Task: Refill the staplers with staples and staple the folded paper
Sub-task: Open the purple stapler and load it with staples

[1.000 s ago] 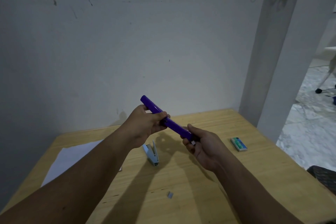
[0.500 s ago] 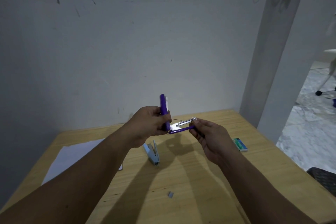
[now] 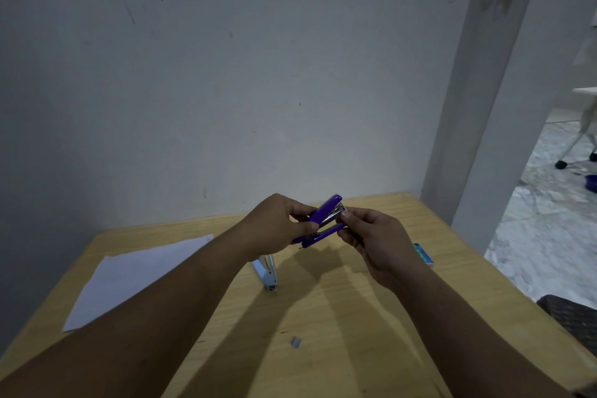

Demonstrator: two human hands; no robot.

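A purple stapler (image 3: 324, 220) is held in the air above the wooden table (image 3: 355, 317), its top cover lifted a little off the metal magazine. My left hand (image 3: 277, 226) grips its rear end. My right hand (image 3: 371, 236) pinches its front tip at the magazine. A light blue stapler (image 3: 266, 273) lies on the table just below my left hand. The white paper (image 3: 135, 275) lies flat at the left. A small strip of staples (image 3: 296, 342) lies on the table near me. A staple box (image 3: 422, 254) lies to the right, partly behind my right wrist.
The table stands against a grey wall, with a pillar (image 3: 478, 107) at its far right corner. Past the right edge is a marble floor with a wheeled stand (image 3: 578, 145). A dark woven object (image 3: 571, 317) sits at the lower right.
The stapler was straight and closed, then swung wide open with the cover upright. Now the cover has come down close to the magazine, and both hands have moved lower toward the table.
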